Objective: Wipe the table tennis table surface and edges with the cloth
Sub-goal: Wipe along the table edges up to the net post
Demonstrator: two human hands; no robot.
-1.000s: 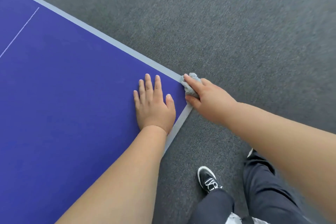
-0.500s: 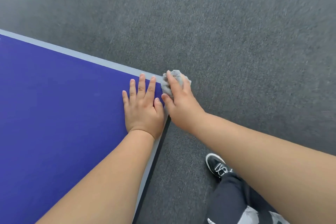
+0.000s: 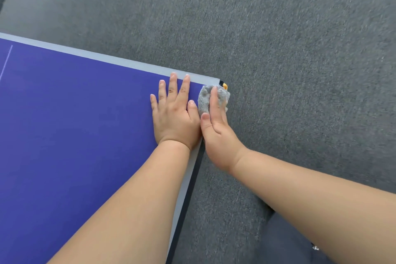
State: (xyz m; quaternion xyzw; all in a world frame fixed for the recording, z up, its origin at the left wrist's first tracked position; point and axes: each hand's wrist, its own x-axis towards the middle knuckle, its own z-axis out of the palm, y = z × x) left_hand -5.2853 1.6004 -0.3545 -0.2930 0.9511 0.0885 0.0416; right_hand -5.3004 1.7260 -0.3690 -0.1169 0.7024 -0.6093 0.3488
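**A:** Grey and fluffy, that cloth [image 3: 204, 100], bunched into a small wad. Where does it sit?

**B:** On the right edge of the table [image 3: 75, 135], just short of the corner. It lies over the pale grey border strip [image 3: 128, 63] and spills a little past the side.

**A:** Which hand has it?

**B:** The right hand [image 3: 216, 130] grips it. The forefinger lies straight across the top and the thumb is at the near end. I cannot see the other fingers.

**A:** And the other one?

**B:** The left hand [image 3: 174, 118] lies flat on the blue surface with its fingers spread. Its thumb is just beside the cloth, so the 2 hands are side by side.

**A:** Anything else nearby?

**B:** A small yellow and black piece [image 3: 224, 85] sits at the corner, just beyond the cloth. Dark grey carpet [image 3: 300, 70] lies below.
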